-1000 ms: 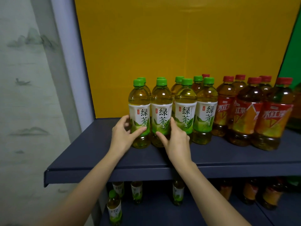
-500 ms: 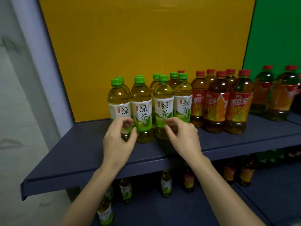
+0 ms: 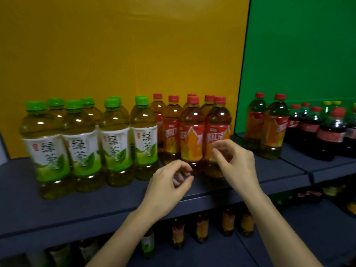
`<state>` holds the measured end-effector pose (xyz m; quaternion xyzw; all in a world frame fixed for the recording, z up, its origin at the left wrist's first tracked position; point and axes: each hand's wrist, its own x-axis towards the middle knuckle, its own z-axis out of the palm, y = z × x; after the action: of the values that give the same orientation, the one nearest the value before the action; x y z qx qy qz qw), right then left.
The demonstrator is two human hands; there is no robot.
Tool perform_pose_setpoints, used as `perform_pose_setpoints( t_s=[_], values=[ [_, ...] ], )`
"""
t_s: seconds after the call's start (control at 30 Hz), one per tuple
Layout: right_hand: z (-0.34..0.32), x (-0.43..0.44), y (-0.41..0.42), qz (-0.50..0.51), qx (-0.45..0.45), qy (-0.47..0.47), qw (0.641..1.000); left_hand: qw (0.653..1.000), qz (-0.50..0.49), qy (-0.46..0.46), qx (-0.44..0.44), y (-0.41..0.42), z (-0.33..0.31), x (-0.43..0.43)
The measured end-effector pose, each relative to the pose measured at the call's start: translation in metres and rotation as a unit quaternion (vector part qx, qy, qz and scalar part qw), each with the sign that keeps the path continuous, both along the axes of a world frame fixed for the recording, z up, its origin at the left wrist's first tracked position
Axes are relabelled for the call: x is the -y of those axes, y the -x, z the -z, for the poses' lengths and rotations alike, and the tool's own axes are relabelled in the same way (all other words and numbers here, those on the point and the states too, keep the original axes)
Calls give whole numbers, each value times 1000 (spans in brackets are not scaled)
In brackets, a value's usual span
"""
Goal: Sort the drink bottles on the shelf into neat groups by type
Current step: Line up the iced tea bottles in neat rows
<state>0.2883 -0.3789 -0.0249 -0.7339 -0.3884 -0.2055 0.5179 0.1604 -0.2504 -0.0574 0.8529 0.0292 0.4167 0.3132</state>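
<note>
Several green-capped green tea bottles stand in two rows at the left of the dark shelf. To their right is a cluster of red-capped iced tea bottles with red and orange labels. My left hand hovers over the shelf's front, fingers loosely curled, holding nothing. My right hand is raised in front of the rightmost iced tea bottle, fingers apart, with no grip on it. Two more iced tea bottles stand apart on the adjoining shelf section.
Dark cola bottles with red caps crowd the far right before a green back panel. A yellow back panel stands behind the tea. Further bottles sit on the lower shelf.
The view swung right. Both hands left the green tea bottles and moved right to the iced tea cluster, holding nothing.
</note>
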Motion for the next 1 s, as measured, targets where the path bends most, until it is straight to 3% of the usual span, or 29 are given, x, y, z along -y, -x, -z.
perform_pose_setpoints(
  t_s=[0.37, 0.5, 0.7, 1.0],
  values=[
    [-3, 94, -159, 24, -1, -22, 999, 997, 8, 81, -9, -158, -2, 97],
    [-2, 101, -211, 69, -75, 1, 995, 993, -8, 109, -49, -206, -15, 98],
    [3, 84, -258, -96, -260, 35, 960, 986, -61, 131, -88, -269, -33, 88],
    [2, 84, -286, -147, -211, -12, 966, 962, -92, 217, -136, -345, -37, 72]
  ],
)
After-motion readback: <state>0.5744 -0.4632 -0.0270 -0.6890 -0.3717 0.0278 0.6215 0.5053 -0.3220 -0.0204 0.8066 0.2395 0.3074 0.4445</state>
